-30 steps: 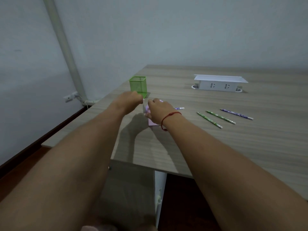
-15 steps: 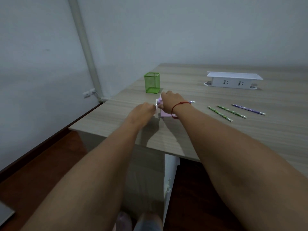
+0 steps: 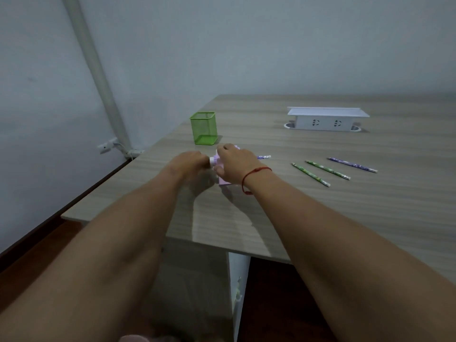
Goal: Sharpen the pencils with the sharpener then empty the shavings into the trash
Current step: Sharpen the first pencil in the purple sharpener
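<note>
Now the right hand (image 3: 234, 164) is clamping the sharpener (image 3: 223, 180) on the table (image 3: 320, 206), pencil (image 3: 264, 157) poking out at three o'clock; left hand (image 3: 187, 162) is gripping the crank (image 3: 212, 159) at nine; slack bracing risks it skidding, lead snapping.

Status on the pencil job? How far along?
Done: nothing clearly; the cup looks empty.
In hand: a pencil sticks out of the sharpener; the right hand holds the body and the left hand grips the crank.
Left: two green pencils and a purple one lie loose on the table, tips too small to judge. Shavings not yet emptied; no trash in view.
</note>
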Available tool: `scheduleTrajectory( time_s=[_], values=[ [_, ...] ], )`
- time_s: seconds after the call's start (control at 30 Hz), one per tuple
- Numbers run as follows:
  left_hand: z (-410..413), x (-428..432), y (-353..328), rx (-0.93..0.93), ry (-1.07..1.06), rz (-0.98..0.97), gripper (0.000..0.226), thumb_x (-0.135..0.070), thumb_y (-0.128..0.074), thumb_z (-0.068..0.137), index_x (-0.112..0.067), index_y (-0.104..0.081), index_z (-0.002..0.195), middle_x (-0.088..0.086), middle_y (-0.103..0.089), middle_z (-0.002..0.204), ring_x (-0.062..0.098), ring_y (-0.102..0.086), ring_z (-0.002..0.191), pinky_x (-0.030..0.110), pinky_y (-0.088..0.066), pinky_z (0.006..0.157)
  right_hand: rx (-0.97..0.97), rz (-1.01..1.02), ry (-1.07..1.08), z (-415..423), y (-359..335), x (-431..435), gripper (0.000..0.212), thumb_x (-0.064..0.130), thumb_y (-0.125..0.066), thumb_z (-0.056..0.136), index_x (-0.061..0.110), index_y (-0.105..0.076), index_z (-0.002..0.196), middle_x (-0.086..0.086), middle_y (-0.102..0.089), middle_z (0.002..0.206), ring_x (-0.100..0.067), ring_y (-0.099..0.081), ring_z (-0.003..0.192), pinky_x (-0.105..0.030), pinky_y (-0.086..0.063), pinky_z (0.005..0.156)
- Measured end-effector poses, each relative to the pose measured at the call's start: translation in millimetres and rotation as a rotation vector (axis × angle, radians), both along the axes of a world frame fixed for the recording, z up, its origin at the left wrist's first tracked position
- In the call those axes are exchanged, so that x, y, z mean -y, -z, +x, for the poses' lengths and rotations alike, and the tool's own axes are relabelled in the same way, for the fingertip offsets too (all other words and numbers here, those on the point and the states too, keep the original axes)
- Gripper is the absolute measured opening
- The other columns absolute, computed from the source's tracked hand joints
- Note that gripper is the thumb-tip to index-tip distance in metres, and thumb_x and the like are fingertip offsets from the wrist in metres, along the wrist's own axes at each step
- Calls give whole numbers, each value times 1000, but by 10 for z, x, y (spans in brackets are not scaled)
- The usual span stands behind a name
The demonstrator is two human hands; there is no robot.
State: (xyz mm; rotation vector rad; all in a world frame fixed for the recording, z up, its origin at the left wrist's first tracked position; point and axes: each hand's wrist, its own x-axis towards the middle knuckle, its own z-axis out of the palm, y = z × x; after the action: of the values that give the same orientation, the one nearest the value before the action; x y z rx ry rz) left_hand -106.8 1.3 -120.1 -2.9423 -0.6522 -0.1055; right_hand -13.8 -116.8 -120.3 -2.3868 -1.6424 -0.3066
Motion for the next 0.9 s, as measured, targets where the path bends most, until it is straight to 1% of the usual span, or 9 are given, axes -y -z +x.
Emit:
scheduleTrajectory(
  time_s=[0.1, 0.2, 0.33, 0.43, 0.53, 0.63, 0.73, 0.8, 0.9],
  values=[
    [92, -35, -224, 42, 35, 88, 19, -16, -49, 92, -7, -66, 93, 18, -66, 100, 34, -64, 90, 37, -49, 73, 3, -16, 13, 29, -2, 1, 42, 33, -46, 97, 10, -48, 131, -10, -51, 135, -31, -55, 117, -39, -46, 93],
    [87, 9, -321, 56, 55, 201, 21, -16, -47, 94, -6, -64, 100, 19, -65, 104, 36, -62, 96, 37, -47, 75, 11, -68, 44, 14, -62, -22, 43, 36, -45, 98, 10, -48, 132, -11, -52, 134, -32, -56, 117, -42, -46, 94],
    [-40, 78, -340, 168, 70, 285, 23, -17, -46, 95, -7, -63, 106, 23, -64, 102, 40, -62, 95, 39, -46, 73, 3, -83, 90, -28, -157, -8, 43, 36, -45, 98, 10, -51, 132, -13, -54, 134, -33, -55, 120, -40, -44, 95],
    [-187, 253, -295, 233, 69, 230, 22, -16, -47, 94, -5, -65, 101, 25, -65, 99, 42, -62, 93, 41, -47, 73, -21, -103, 107, -65, -155, 5, 43, 37, -50, 95, 10, -52, 129, -13, -55, 131, -33, -56, 118, -39, -45, 93],
    [-329, 493, -227, 283, 57, 156, 22, -16, -50, 94, -2, -65, 100, 26, -66, 101, 43, -62, 95, 42, -46, 74, -40, -119, 127, -96, -167, 3, 43, 38, -51, 95, 11, -52, 129, -12, -56, 130, -32, -56, 117, -40, -45, 93],
    [-403, 610, -108, 241, -4, 75, 22, -14, -48, 95, 0, -64, 102, 26, -66, 102, 42, -62, 95, 42, -44, 73, -79, -100, 131, -132, -157, 12, 42, 35, -50, 95, 11, -52, 130, -12, -53, 133, -34, -54, 120, -41, -44, 96],
    [-397, 628, 116, 231, -85, -82, 27, -14, -42, 97, 1, -65, 99, 24, -66, 98, 37, -62, 91, 39, -44, 75, -98, -83, 128, -158, -116, 1, 43, 33, -43, 98, 10, -48, 134, -11, -49, 138, -33, -50, 125, -42, -43, 100],
    [-363, 592, 220, 240, -125, -123, 29, -14, -41, 97, 1, -66, 98, 22, -67, 99, 35, -63, 90, 38, -45, 77, -96, -67, 128, -167, -89, -12, 43, 32, -40, 99, 10, -48, 134, -11, -49, 138, -32, -49, 126, -43, -44, 101],
    [-292, 495, 262, 193, -138, -146, 28, -15, -43, 97, -1, -66, 101, 20, -68, 102, 35, -64, 92, 39, -48, 80, -99, -43, 124, -146, -57, -43, 42, 32, -39, 98, 9, -50, 132, -12, -51, 136, -32, -50, 124, -44, -44, 100]
  ],
)
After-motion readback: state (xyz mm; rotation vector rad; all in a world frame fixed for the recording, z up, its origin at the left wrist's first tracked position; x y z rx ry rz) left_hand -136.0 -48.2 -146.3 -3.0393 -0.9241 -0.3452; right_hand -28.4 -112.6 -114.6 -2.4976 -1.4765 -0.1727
